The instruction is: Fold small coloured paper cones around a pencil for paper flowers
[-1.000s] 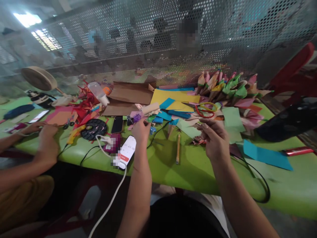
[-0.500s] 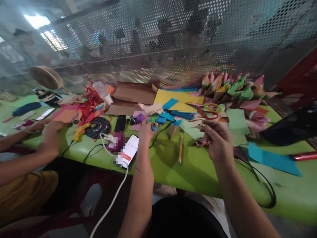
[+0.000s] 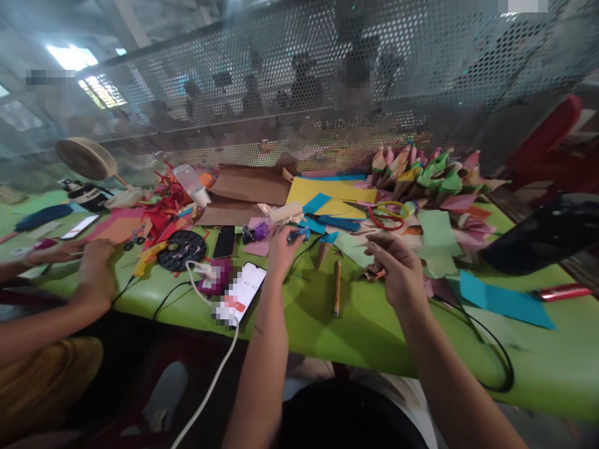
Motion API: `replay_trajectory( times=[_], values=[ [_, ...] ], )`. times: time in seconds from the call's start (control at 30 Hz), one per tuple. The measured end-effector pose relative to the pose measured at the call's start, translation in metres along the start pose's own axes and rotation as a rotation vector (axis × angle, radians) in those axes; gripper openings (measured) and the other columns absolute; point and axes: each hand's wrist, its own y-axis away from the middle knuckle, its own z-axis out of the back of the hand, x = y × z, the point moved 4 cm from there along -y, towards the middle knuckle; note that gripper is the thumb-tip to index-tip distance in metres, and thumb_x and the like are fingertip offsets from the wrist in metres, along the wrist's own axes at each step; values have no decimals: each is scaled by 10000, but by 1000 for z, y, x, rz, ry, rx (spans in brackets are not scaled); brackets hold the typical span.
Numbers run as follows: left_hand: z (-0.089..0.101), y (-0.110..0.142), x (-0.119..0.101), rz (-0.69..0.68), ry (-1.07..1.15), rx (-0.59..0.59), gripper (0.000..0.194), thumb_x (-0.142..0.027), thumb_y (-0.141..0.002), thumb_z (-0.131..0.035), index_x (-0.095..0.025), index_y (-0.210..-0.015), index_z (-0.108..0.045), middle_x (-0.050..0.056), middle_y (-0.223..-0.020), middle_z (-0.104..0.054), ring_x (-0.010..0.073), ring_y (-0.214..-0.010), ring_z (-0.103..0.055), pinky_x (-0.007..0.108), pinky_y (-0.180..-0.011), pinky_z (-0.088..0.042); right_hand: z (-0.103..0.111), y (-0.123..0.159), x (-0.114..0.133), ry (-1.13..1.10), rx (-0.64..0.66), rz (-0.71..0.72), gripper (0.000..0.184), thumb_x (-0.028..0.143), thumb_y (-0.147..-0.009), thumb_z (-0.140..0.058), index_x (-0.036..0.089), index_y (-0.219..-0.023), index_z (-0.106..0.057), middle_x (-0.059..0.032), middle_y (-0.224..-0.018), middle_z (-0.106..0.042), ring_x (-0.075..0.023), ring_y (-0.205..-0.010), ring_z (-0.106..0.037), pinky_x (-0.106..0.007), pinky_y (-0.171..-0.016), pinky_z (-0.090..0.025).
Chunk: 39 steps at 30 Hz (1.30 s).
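"Left hand [image 3: 281,249]?"
"Half curled at a small blue bundle [image 3: 299,234]; I can't tell whether it's gripped. Its long axis runs sideways across my view."
"Right hand [image 3: 397,271]?"
"Curled, hold unclear to me; between them a pencil [image 3: 337,288] points nearward."

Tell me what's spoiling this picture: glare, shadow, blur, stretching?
Head view: glare blows out the window at upper left; head view: haze softens the perforated screen and shapes behind it; head view: soft shadow darkens the green tabletop around the pencil; head view: the dark speckled bottle at the right edge looks stretched.
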Motion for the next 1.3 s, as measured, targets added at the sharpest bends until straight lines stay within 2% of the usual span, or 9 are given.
replay_trajectory(
  times=[0.13,0.33,0.47,0.67,0.83,1.0,1.17,1.3],
  values=[
    [-15,7,-15,-37,320,86,116,-312,-866,-706,-221,-937,-720,39,-951,-730,207,-925,-651,324,-874,-493,-6,2,-1,47,46,-20,286,407,-768,-766,226,-987,-740,-1,-734,-619,-120,-570,-465,-233,-452,-339],
    [-26,15,-33,-52,516,140,111,-318,-797,-764,-222,-850,-749,10,-854,-697,179,-852,-616,294,-836,-474,-15,6,3,162,115,55,341,431,-776,-765,221,-1044,-747,-13,-810,-644,-103,-551,-424,-243,-470,-366],
    [-31,20,-42,-50,563,157,84,-287,-785,-772,-220,-831,-750,-2,-814,-660,166,-807,-594,289,-810,-473,-17,8,8,276,121,164,332,415,-807,-744,216,-1072,-754,-35,-884,-662,-105,-568,-427,-251,-502,-398],
    [-40,29,-55,-155,571,213,31,-251,-805,-763,-231,-823,-748,18,-849,-670,192,-863,-623,309,-833,-493,-18,8,5,370,121,227,308,386,-855,-718,225,-1114,-751,-39,-918,-654,-122,-602,-474,-263,-549,-424],
    [-45,34,-60,-242,545,208,59,-182,-820,-740,-234,-847,-743,25,-880,-678,201,-904,-634,318,-849,-499,-17,5,2,384,78,225,262,409,-818,-756,203,-981,-748,-38,-861,-678,-136,-606,-501,-276,-569,-430],
    [-46,35,-61,-285,510,210,16,-232,-853,-736,-228,-838,-731,27,-855,-682,207,-891,-630,318,-827,-489,-16,3,1,386,71,213,198,397,-831,-726,201,-858,-728,-40,-795,-690,-150,-601,-519,-289,-579,-431],
    [-46,36,-61,-241,473,211,97,-300,-861,-741,-215,-831,-708,30,-871,-662,199,-880,-627,308,-822,-489,-17,2,2,427,91,255,145,353,-852,-681,216,-810,-704,-39,-764,-677,-184,-679,-571,-313,-658,-459],
    [-47,37,-61,-167,506,241,117,-331,-869,-728,-222,-889,-690,23,-888,-674,192,-890,-637,301,-830,-498,-17,1,1,428,91,211,186,381,-857,-669,204,-894,-711,-40,-783,-680,-177,-657,-561,-310,-636,-462]
  ],
)
